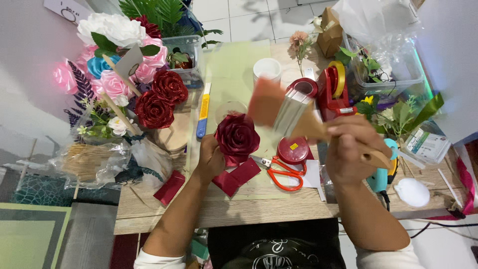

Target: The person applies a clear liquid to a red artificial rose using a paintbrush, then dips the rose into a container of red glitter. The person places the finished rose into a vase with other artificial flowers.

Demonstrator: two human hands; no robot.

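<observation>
My left hand holds a dark red ribbon rose upright above the wooden table. My right hand grips the wooden handle of a wide flat paintbrush, whose bristles point up and left, just right of the rose. The brush head is blurred and hovers close to the rose without clearly touching it. Cut red ribbon pieces lie under the rose, and red-handled scissors lie between my hands.
A bouquet of pink, white, blue and red ribbon roses stands at the left. A blue-and-yellow utility knife, a white cup, a red tape dispenser, a teal glue gun and clear boxes crowd the table.
</observation>
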